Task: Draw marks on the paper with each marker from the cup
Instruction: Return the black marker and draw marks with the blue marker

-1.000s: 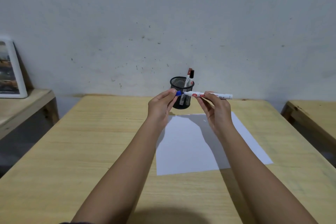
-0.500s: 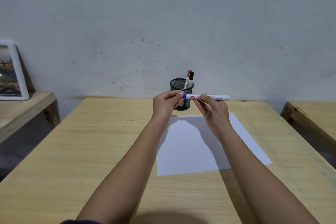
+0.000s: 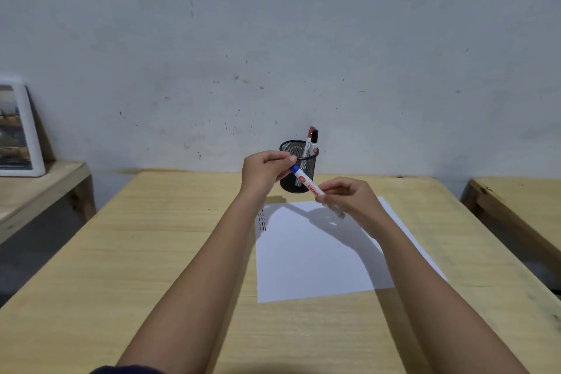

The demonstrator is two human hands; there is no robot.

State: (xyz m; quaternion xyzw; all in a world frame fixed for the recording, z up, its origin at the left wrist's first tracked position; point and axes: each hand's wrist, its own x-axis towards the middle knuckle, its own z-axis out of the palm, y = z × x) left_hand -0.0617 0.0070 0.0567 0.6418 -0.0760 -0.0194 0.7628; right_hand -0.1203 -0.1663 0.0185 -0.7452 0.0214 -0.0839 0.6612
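The blue marker (image 3: 306, 184) sits slanted in the air between my two hands, above the far edge of the paper (image 3: 306, 255) and just in front of the mesh cup (image 3: 299, 165). My left hand (image 3: 267, 170) pinches the blue cap end with thumb and fingertips; my right hand (image 3: 349, 196) is closed around the white barrel lower down. Whether the cap is coming off or going back on I cannot tell — a few short dark dashes already show near the paper's far left corner. Either way, I judge the cap wants a straight pull or push along the barrel's axis, no bending, with the right hand gripping firmly near the middle so the body does not slip. I would keep the tip pointed away from the sleeve and clear of the sheet until I mean to mark it. Two more markers (image 3: 311, 143) stand in the cup at its right side — I judge their turn is yet to come.
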